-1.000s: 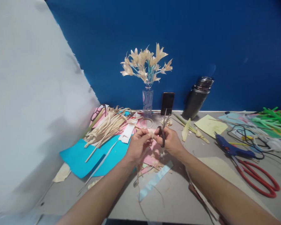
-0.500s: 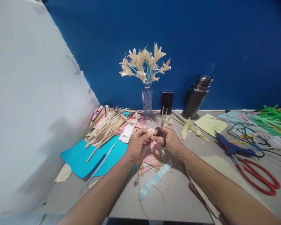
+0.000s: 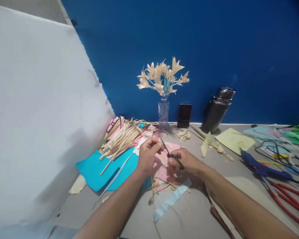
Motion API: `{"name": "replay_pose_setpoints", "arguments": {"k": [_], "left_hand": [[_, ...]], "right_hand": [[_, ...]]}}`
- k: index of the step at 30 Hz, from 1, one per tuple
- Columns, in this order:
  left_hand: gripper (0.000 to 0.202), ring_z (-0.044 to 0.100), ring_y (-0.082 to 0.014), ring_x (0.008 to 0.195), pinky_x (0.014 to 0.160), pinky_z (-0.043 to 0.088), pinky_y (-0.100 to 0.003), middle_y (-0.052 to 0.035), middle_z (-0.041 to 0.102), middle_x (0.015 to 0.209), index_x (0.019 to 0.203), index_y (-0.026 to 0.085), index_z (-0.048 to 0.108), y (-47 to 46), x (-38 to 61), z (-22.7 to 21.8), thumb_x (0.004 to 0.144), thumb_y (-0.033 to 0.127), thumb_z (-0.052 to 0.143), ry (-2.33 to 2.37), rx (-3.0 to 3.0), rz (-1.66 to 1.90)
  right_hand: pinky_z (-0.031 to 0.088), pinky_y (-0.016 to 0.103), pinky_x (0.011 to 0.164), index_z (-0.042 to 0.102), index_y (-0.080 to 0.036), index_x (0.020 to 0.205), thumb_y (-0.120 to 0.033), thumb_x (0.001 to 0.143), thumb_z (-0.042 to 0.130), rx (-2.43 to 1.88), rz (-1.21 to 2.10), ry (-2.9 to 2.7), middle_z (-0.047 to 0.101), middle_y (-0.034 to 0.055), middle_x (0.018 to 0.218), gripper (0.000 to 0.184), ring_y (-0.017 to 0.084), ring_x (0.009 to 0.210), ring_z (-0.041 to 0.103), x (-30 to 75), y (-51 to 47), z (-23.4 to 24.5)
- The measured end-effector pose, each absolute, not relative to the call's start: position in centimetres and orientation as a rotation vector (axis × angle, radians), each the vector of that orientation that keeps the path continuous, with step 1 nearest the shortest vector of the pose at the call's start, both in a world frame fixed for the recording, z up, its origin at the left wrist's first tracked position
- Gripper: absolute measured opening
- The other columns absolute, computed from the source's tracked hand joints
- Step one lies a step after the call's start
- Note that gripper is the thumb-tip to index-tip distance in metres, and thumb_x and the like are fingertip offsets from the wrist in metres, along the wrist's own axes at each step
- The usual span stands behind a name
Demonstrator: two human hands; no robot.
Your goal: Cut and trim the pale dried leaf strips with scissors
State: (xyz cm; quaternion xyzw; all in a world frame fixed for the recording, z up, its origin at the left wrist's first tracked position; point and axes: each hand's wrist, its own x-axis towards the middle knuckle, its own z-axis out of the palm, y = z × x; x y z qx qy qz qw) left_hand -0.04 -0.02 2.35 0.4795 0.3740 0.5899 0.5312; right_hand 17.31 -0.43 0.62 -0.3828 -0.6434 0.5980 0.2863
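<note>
My left hand (image 3: pixel 148 154) is pinched shut over the middle of the table on a small pale strip that I can barely make out. My right hand (image 3: pixel 186 162) grips small black-handled scissors (image 3: pixel 169 153) by the handles. The blades slant up and left towards the fingertips of my left hand. Both hands hover over pink paper (image 3: pixel 168 166) and pale scraps. A pile of dried pale leaf strips (image 3: pixel 123 137) lies on blue paper (image 3: pixel 99 167) to the left.
A glass vase of pale handmade flowers (image 3: pixel 163 84), a dark phone (image 3: pixel 184 115) and a black flask (image 3: pixel 216 109) stand by the blue wall. A blue glue gun (image 3: pixel 260 166), red-handled shears (image 3: pixel 286 199), cables and green stems lie right. A white sheet (image 3: pixel 40 116) rises at left.
The scissors have swung from pointing up to slanting left towards my left hand, and my right hand has dropped lower. The view shifted slightly, so everything sits further right and lower.
</note>
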Motion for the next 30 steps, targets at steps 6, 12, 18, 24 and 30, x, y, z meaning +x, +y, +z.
{"name": "replay_pose_setpoints", "arguments": {"k": [6,12,18,24,30], "left_hand": [[0.01,0.05,-0.0115,0.058,0.061,0.041,-0.026,0.0012,0.058,0.06,0.067,0.018,0.057,-0.3,-0.1,2.8,0.073,0.022,0.064,0.904,1.185,1.401],[0.011,0.052,-0.0123,0.06,0.063,0.042,-0.026,0.0004,0.058,0.06,0.065,0.018,0.059,-0.8,0.0,3.4,0.072,0.023,0.066,0.928,1.282,1.417],[0.012,0.051,-0.0122,0.057,0.061,0.042,-0.026,0.0004,0.057,0.057,0.061,0.018,0.057,-0.9,0.0,3.5,0.07,0.021,0.065,0.947,1.269,1.407],[0.012,0.051,-0.0122,0.057,0.061,0.041,-0.026,0.0005,0.057,0.056,0.06,0.018,0.057,-0.9,0.0,3.6,0.07,0.019,0.063,0.965,1.276,1.415],[0.012,0.051,-0.0121,0.056,0.06,0.041,-0.026,0.0006,0.056,0.056,0.059,0.018,0.056,-0.9,-0.1,3.6,0.069,0.02,0.063,0.949,1.274,1.412]], "right_hand": [[0.037,0.023,0.049,0.064,-0.014,0.068,-0.055,0.078,0.068,-0.958,1.644,-1.704,0.063,0.0017,0.057,0.043,0.012,0.05,0.054,17.4,-0.5,0.8],[0.034,0.022,0.048,0.065,-0.014,0.067,-0.057,0.077,0.067,-0.895,1.67,-1.704,0.061,0.0017,0.055,0.045,0.011,0.047,0.05,17.7,-0.5,0.7],[0.028,0.023,0.047,0.066,-0.013,0.069,-0.063,0.075,0.068,-0.884,1.666,-1.728,0.06,0.0017,0.053,0.05,0.01,0.047,0.047,17.9,-0.3,0.5],[0.03,0.022,0.047,0.063,-0.014,0.066,-0.054,0.078,0.068,-0.895,1.676,-1.713,0.059,0.0006,0.053,0.042,0.01,0.047,0.047,17.8,-0.4,0.6],[0.029,0.023,0.047,0.061,-0.015,0.063,-0.051,0.077,0.068,-0.917,1.671,-1.712,0.058,0.0004,0.052,0.039,0.01,0.045,0.045,17.6,-0.5,0.6]]}}
